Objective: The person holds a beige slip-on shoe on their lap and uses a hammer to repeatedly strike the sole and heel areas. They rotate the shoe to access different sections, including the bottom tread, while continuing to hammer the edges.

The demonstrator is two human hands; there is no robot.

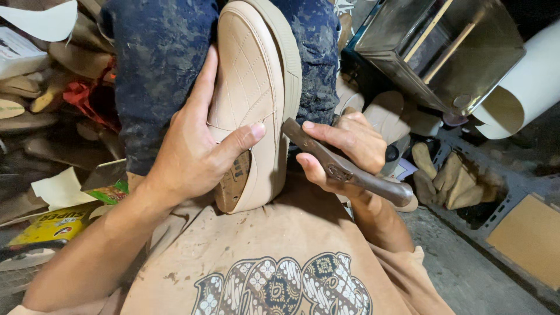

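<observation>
Here, left hand (189, 149) fingers pressed around the tan quilted slip-on shoe with the pale thick sole (256, 93), thumb lying across its top near the opening, other fingers flat up along its side. Holding the shoe steady, toe pointing away, heel near the belly. Shoe wedged between the two knees in dark spotted trousers (157, 64), sole edge turned to the right. Wooden shoe form (235, 178) showing inside the opening.

Right hand (344, 149) fingers curled tight around the dark brown metal tool with a long handle (344, 169). Tool tip touching the shoe's sole edge, just beside the left thumb. Handle sticking out to the right, past the wrist.

Below both hands, a dusty tan shirt with a patterned print (280, 256).

Further out on the right, a shiny open metal tin (443, 52), a rolled sheet of cream material (525, 87), and tan cut pieces (449, 178) on the floor. On the left, a yellow packet (52, 227) and a pile of scraps and old shoe parts (41, 93).
</observation>
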